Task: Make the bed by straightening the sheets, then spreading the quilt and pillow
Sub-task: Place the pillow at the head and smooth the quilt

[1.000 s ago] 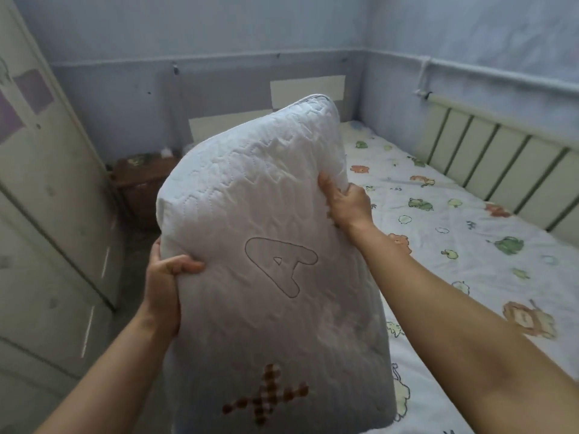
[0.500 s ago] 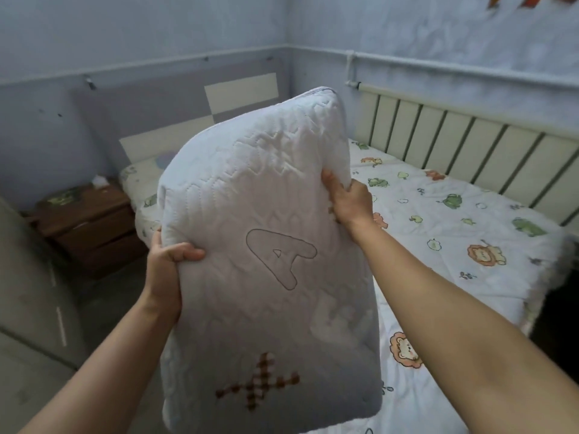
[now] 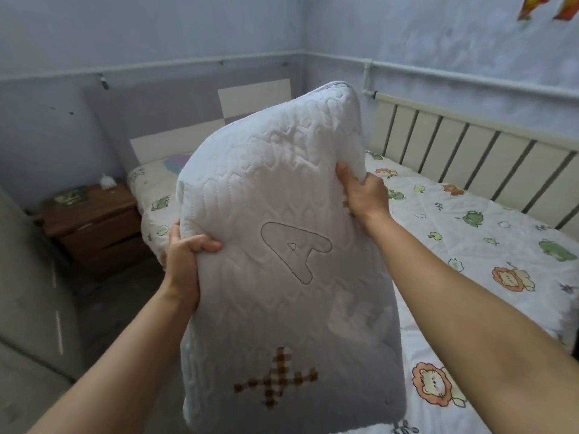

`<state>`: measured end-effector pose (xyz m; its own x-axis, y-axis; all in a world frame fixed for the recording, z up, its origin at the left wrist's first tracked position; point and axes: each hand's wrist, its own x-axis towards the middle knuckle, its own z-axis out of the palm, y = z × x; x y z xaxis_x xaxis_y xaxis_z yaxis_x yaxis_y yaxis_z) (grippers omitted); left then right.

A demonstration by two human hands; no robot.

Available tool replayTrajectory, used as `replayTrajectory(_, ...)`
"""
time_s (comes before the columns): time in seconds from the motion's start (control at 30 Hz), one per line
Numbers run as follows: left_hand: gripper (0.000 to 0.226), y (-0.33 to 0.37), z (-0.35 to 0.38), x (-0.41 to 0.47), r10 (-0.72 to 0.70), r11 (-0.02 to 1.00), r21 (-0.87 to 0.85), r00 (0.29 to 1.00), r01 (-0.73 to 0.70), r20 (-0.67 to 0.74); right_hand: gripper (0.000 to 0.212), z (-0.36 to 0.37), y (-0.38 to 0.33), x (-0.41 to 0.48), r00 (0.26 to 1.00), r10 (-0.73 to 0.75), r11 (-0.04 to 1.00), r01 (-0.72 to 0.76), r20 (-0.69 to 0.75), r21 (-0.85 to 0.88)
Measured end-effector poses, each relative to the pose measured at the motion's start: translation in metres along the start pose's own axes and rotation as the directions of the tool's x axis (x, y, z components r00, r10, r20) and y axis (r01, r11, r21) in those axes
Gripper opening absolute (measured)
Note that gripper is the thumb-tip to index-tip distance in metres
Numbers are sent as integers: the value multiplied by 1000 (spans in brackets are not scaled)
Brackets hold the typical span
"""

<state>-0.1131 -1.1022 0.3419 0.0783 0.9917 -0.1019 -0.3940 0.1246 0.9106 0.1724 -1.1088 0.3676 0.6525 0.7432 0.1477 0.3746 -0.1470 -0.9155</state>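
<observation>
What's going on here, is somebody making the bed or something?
A person holds a white quilted pillow upright in the air, the left hand gripping one side edge and the right hand the other. The animal-print quilt already lies spread over the bed. The pillow is not yet set down near the headboard.

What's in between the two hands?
The white quilted pillow fills the gap: the left hand grips one side edge, the right hand the other. The head view shows it.
</observation>
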Motion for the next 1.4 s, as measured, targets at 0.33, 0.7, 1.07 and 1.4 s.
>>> replayTrajectory(0.33,65,24,-52,211,-78,997,31,995,76,59,66,171,-12,109,990,80,997,-80,-113,3)
replayTrajectory(0.7,75,117,-110,372,-49,991,131,987,29,155,71,322,-75,169,972,175,980,-155,-160,126)
replayTrajectory(1.07,84,150,-170,464,6,994,107,997,-15,79,65,434,-114,212,988,124,983,-110,-91,146)
replayTrajectory(1.4,83,180,-205,643,-109,986,147,973,79,205,65,553,-136,297,952,182,982,-162,-247,101)
